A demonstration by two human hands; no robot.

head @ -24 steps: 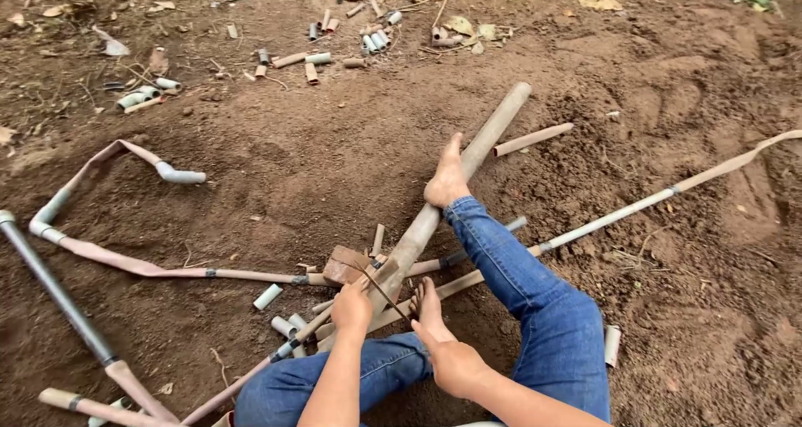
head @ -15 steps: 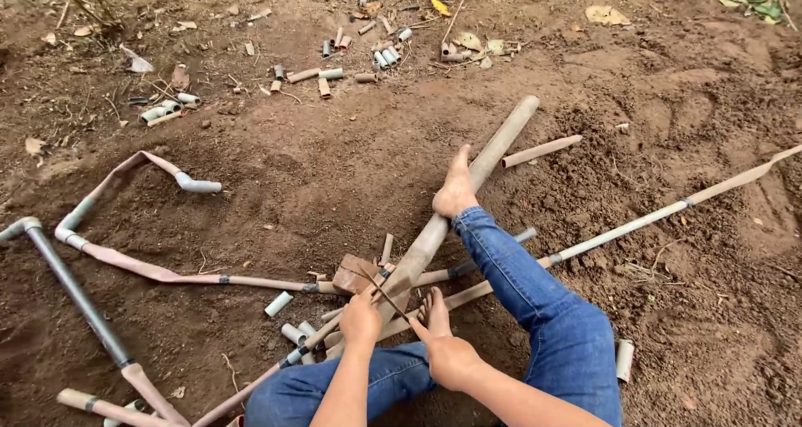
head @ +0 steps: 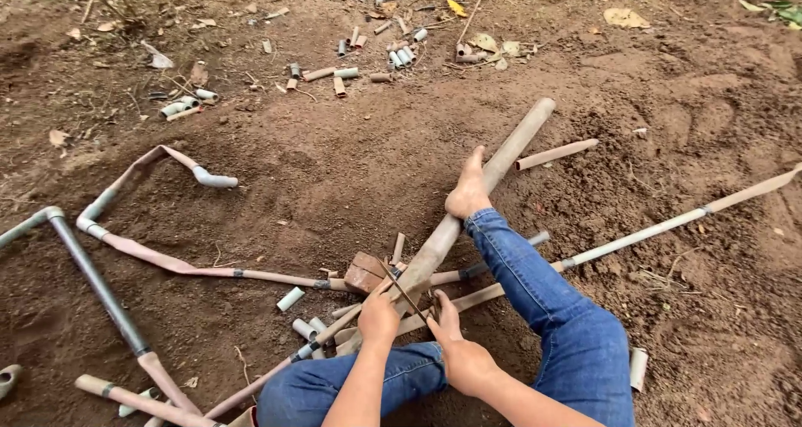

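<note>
While the person sat on the dirt ground (head: pixel 334 168), a bare foot (head: pixel 468 195) pressed on the long thick pipe (head: pixel 476 197), apparently pinning it. The pipe ran diagonally from lower centre toward upper right. Left hand (head: pixel 378 317) had its grip closed around a thin saw blade (head: pixel 407 297) set across the pipe's lower end, just above the grip. Right hand (head: pixel 455 352) lay just beside the pipe; whether it clasped anything I cannot tell. A brick (head: pixel 366 271) sat left of the cut.
</note>
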